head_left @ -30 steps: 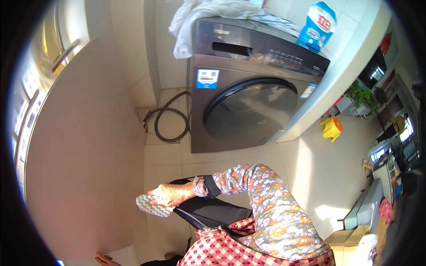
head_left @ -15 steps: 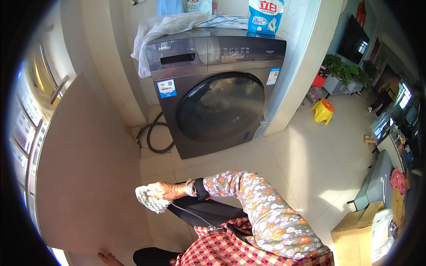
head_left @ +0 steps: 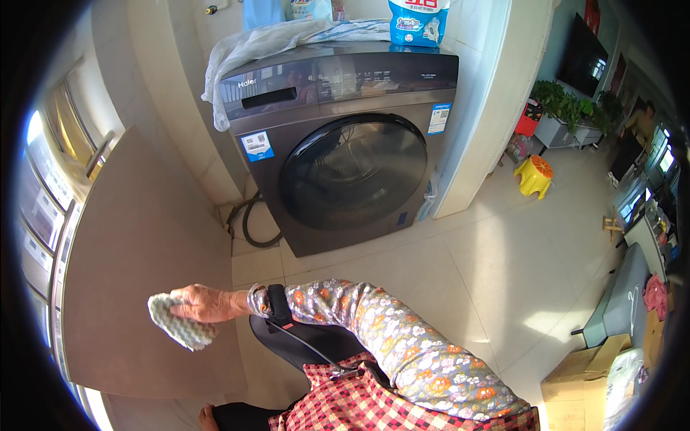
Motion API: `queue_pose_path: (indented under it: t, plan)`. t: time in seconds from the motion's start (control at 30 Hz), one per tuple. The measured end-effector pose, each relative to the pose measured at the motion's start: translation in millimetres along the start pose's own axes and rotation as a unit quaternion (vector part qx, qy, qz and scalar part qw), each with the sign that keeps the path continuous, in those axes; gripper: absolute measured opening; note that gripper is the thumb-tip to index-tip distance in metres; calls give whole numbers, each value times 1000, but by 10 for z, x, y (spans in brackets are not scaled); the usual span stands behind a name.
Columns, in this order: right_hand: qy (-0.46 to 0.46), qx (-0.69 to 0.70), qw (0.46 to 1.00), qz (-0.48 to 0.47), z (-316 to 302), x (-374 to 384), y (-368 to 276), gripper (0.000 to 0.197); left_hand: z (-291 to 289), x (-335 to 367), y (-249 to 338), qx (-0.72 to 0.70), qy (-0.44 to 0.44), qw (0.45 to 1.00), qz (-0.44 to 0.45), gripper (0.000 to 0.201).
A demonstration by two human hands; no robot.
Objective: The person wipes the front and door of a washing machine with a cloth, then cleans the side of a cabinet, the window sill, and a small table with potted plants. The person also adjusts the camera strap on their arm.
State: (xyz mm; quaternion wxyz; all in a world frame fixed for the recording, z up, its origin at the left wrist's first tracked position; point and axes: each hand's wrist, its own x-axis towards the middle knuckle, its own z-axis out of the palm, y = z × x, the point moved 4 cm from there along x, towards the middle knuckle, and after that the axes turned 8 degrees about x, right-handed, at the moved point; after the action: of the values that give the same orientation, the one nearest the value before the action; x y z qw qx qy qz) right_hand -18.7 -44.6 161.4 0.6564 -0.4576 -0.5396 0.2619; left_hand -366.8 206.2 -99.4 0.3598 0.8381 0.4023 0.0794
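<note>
Dark grey washing machine [head_left: 348, 172], door closed; white cloth [head_left: 248, 50] drapes over its top and left corner, blue-and-white bag [head_left: 418, 25] stands at top right. Grey hose [head_left: 249, 226] loops on the floor beside it. Farther right: yellow stool [head_left: 533, 179], leafy plants [head_left: 564, 104], opened cardboard box [head_left: 575, 388].

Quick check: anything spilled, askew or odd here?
I see no spill. A sheer white cloth hangs lopsided over the left corner of the dark grey washing machine; a grey flexible hose curls untidily beside it. The grey-and-white zigzag cloth in the right hand looks normal.
</note>
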Motion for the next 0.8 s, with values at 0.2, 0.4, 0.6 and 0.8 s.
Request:
queue_pose_path:
  t: [0.2, 0.4, 0.6, 0.8]
  plan:
    - [-116, -30, 993, 3, 359, -183, -396, 35, 37, -39, 33, 17, 3, 1000, 7, 38]
    - [-159, -77, 984, 22, 541, -232, -416, 32, -2, -39, 63, 29, 3, 999, 16, 34]
    - [-169, -90, 981, 29, 585, -243, -285, 29, -44, -97, 38, 32, 11, 999, 17, 33]
    - [-167, -68, 984, 13, 704, -210, -281, 28, -138, -183, -104, 39, 21, 999, 17, 33]
